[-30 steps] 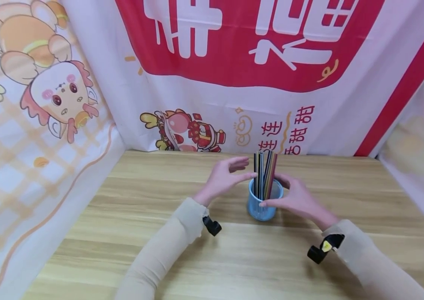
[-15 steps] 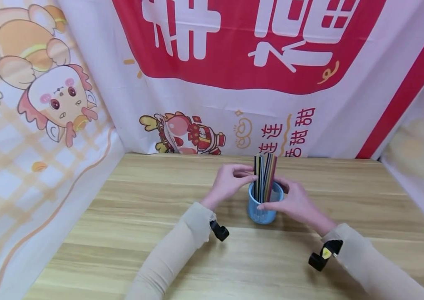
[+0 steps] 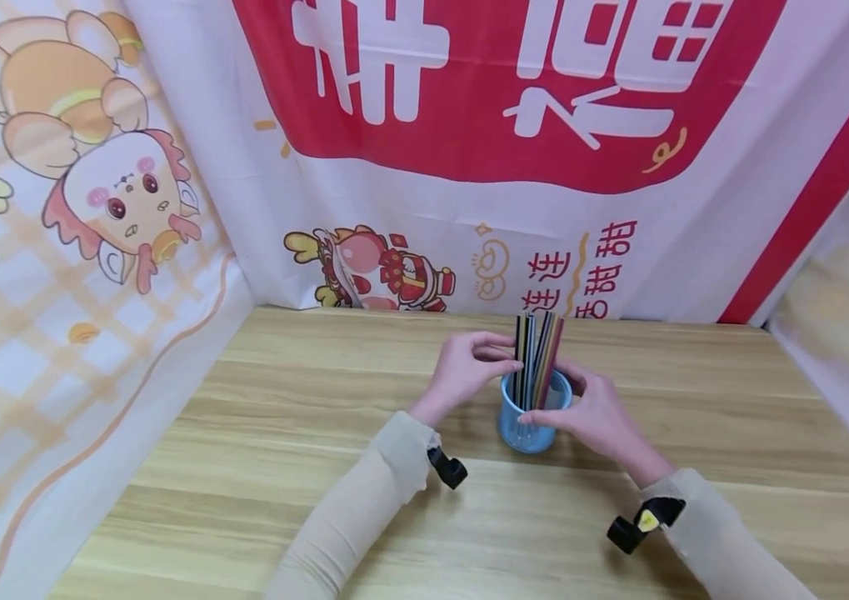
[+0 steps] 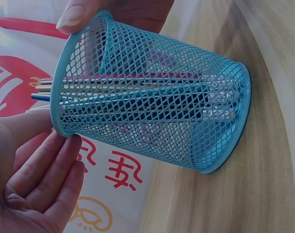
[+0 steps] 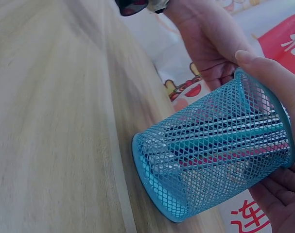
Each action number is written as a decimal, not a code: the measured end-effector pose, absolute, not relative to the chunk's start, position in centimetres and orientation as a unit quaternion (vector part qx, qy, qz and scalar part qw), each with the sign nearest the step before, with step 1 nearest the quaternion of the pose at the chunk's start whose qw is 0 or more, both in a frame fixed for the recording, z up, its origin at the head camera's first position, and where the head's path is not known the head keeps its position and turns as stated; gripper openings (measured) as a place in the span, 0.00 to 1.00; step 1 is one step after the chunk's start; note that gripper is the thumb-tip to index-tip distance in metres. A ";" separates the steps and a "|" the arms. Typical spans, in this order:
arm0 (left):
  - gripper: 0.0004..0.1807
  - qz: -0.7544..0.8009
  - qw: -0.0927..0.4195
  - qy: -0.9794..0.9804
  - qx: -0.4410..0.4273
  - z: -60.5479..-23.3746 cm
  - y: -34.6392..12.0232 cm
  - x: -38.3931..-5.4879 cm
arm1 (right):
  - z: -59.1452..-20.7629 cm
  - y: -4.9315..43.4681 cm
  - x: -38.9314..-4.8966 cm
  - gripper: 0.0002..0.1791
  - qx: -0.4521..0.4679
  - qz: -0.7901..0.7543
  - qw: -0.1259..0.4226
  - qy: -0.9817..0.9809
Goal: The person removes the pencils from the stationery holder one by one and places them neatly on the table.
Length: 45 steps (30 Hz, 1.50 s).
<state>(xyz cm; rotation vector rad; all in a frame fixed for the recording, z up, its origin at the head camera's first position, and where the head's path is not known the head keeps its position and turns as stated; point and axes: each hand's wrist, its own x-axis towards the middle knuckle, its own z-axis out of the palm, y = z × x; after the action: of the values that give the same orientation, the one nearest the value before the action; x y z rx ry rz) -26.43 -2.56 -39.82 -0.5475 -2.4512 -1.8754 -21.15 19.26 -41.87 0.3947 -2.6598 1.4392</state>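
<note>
A light-blue mesh pen cup stands upright on the wooden table. Several slim pencils, black, blue, gold and dark pink, lean in it, their clear glittery lower ends showing through the mesh. My right hand holds the cup at its rim, thumb on the near side and fingers round the far side. From the left, my left hand reaches to the rim, its thumb right at the pencils. Its loosely bent fingers lie just outside the rim in the left wrist view.
The wooden table stretches in front and to both sides. A printed cloth with red and white characters hangs behind it, and another patterned cloth hangs at the left. A black wrist camera sits on each sleeve.
My left hand has moved a little right and in toward the pencils, its thumb and fingers coming closer to them. My right hand keeps its hold on the cup. The head view has shifted slightly.
</note>
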 end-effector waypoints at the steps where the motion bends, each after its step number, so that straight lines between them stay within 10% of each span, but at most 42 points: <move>1: 0.19 -0.600 0.005 -0.780 -0.175 -39.9 -2.5 -26.4 | -41.9 19.3 -21.1 0.51 0.129 0.470 0.049 -0.872; 45: 0.16 -0.768 0.167 -0.605 -0.131 -35.8 -6.4 -27.9 | -42.2 19.2 -20.8 0.57 0.119 0.478 0.042 -0.869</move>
<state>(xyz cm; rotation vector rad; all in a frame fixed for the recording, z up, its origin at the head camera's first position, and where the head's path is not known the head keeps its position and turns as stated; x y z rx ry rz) -27.89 -6.37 -35.76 -0.3731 -1.7205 -2.1848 -20.81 19.18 -42.19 0.3643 -2.6602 1.4623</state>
